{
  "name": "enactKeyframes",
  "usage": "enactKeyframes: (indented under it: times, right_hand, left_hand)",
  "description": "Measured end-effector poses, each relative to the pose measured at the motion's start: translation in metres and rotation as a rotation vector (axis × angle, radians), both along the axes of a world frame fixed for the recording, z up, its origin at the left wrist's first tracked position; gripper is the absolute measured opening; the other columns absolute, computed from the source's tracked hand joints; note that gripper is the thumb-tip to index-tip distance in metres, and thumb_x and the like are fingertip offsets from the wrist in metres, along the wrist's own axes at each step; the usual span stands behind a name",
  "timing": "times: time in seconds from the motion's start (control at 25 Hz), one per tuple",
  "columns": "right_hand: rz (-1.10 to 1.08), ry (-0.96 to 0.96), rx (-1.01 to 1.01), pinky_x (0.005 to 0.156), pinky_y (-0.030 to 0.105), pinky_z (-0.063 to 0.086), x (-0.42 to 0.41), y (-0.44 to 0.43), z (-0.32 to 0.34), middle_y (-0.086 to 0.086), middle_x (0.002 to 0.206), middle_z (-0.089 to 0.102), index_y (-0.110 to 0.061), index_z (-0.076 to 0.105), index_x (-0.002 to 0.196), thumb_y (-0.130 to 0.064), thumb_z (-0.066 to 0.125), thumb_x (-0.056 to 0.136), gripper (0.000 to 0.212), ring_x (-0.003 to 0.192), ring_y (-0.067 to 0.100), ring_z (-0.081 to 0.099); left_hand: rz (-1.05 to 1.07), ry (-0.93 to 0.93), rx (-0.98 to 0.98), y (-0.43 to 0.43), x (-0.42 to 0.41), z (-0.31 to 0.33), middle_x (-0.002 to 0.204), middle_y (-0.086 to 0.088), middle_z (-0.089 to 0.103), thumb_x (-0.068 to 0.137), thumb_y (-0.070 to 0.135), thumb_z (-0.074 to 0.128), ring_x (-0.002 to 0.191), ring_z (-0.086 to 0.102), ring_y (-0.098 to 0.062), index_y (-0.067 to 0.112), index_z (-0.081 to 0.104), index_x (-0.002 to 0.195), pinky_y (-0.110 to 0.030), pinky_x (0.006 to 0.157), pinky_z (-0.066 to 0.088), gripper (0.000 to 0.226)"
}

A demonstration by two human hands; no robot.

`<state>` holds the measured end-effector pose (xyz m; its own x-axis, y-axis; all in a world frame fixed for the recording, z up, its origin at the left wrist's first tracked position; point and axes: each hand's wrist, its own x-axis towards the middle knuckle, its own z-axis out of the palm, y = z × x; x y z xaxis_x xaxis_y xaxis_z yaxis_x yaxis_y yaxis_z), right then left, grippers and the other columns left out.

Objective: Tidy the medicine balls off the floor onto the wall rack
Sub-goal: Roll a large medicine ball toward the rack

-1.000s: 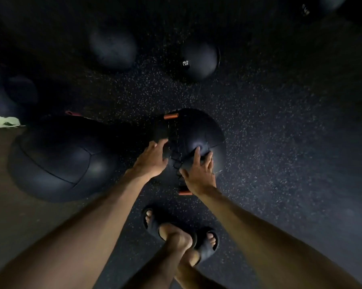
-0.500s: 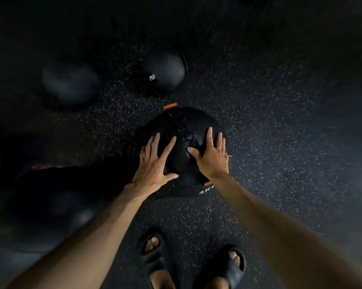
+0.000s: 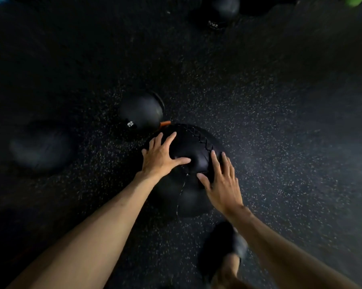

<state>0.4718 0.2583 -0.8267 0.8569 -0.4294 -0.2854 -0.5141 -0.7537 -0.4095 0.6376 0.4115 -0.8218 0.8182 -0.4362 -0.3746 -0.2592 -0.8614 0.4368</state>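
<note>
The floor (image 3: pixel 280 122) is dark rubber flecked with pale specks, and it runs out on every side of the two grips. Under them sits the big ball (image 3: pixel 193 146), black and soft-looking, resting on the floor with a laced seam (image 3: pixel 198 137) running over its top between the two grips.

Well off to the outer side of the left grip lies a blurred ball (image 3: pixel 42 147), dim and hard to make out. Just beyond the left grip's fingertips is a smaller ball (image 3: pixel 140 111) with a white mark low on its side, too small to read; it sits close against the big ball. Far beyond both grips, at the top edge, is another ball (image 3: pixel 221 9) with white lettering I cannot read.

Behind the right grip, under its forearm, a foot in a dark sandal (image 3: pixel 221 247) stands on the floor.

The left grip (image 3: pixel 161 157) lies flat on the big ball's near-left shoulder, fingers spread and straight, thumb reaching across toward the middle. The right grip (image 3: pixel 223 184) presses on the ball's right side, fingers likewise spread and straight, curling round nothing.

An orange tab (image 3: pixel 165 123) pokes out at the ball's far edge, just past the left grip's fingertips.
</note>
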Motion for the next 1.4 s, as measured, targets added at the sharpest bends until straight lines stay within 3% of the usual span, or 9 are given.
enactKeyframes:
  times: [0.24,0.52,0.68,0.76,0.92,1.0,1.12,1.24,1.4]
  right_hand:
    - [-0.201,-0.007,0.170,0.116,0.055,0.029,0.102,-0.067,-0.015,0.003,0.165,0.013,-0.045,0.012,0.156,-0.070,0.034,0.094,0.071,0.150,0.031,0.017]
    - [-0.346,0.084,0.249,0.111,0.061,0.031,0.230,-0.147,-0.032,0.013,0.151,0.036,-0.035,0.037,0.151,-0.071,0.032,0.096,0.066,0.138,0.041,0.035]
    - [-0.424,-0.024,0.318,0.113,0.053,0.033,0.247,-0.188,-0.045,0.016,0.146,0.041,-0.024,0.041,0.146,-0.060,0.033,0.100,0.059,0.135,0.039,0.040]
    - [-0.340,-0.160,0.300,0.114,0.050,0.034,0.239,-0.200,-0.048,0.011,0.148,0.039,-0.024,0.041,0.146,-0.058,0.032,0.100,0.058,0.135,0.034,0.041]
    - [-0.028,-0.257,0.131,0.121,0.046,0.024,0.224,-0.205,-0.049,0.004,0.162,0.022,-0.025,0.026,0.155,-0.059,0.025,0.101,0.064,0.150,0.025,0.022]
    - [0.012,-0.214,0.112,0.124,0.045,0.015,0.231,-0.209,-0.048,0.003,0.166,0.012,-0.029,0.018,0.158,-0.060,0.025,0.102,0.065,0.154,0.023,0.007]
    - [-0.006,-0.158,0.118,0.124,0.048,0.013,0.252,-0.219,-0.048,-0.001,0.167,0.010,-0.035,0.015,0.158,-0.063,0.022,0.100,0.065,0.155,0.021,0.004]
    - [-0.074,-0.083,0.161,0.123,0.050,0.015,0.289,-0.239,-0.048,-0.006,0.167,0.013,-0.042,0.016,0.157,-0.067,0.018,0.098,0.064,0.154,0.019,0.007]
    - [-0.215,0.021,0.230,0.116,0.058,0.024,0.381,-0.270,-0.048,0.001,0.159,0.033,-0.041,0.032,0.152,-0.065,0.026,0.100,0.058,0.147,0.028,0.027]
  left_hand:
    - [0.144,-0.130,-0.202,-0.070,0.058,-0.023,0.162,-0.012,0.027,0.094,0.063,0.045,0.151,0.018,-0.028,0.026,0.038,0.151,-0.055,0.121,0.014,0.068]
    - [-0.261,-0.344,-0.199,-0.084,0.094,-0.036,0.167,-0.005,0.007,0.087,0.078,0.042,0.155,0.000,-0.017,0.033,0.018,0.158,-0.051,0.125,0.005,0.087]
    - [-0.214,-0.377,-0.151,-0.141,0.132,-0.038,0.161,-0.004,0.027,0.083,0.082,0.040,0.151,0.018,-0.020,0.038,0.032,0.152,-0.051,0.122,0.016,0.082]
    - [-0.173,-0.344,-0.118,-0.180,0.158,-0.039,0.155,-0.005,0.038,0.078,0.083,0.040,0.147,0.028,-0.023,0.040,0.043,0.146,-0.051,0.119,0.022,0.080]
    - [0.006,-0.253,0.048,-0.243,0.220,-0.035,0.137,-0.003,0.053,0.076,0.083,0.046,0.133,0.041,-0.027,0.038,0.057,0.131,-0.051,0.110,0.030,0.072]
    - [0.077,-0.194,0.119,-0.261,0.239,-0.034,0.133,-0.005,0.055,0.080,0.080,0.047,0.129,0.043,-0.029,0.033,0.059,0.129,-0.052,0.106,0.030,0.069]
    - [0.081,-0.219,0.083,-0.256,0.255,-0.033,0.131,-0.005,0.057,0.090,0.070,0.043,0.125,0.047,-0.028,0.028,0.058,0.129,-0.050,0.103,0.035,0.059]
    - [-0.099,-0.337,-0.119,-0.223,0.247,-0.034,0.143,-0.004,0.047,0.093,0.064,0.043,0.134,0.042,-0.024,0.025,0.050,0.140,-0.048,0.111,0.034,0.061]
    - [-0.333,-0.388,-0.166,-0.203,0.261,-0.040,0.163,-0.010,0.019,0.090,0.069,0.049,0.153,0.015,-0.024,0.022,0.030,0.155,-0.050,0.124,0.014,0.083]
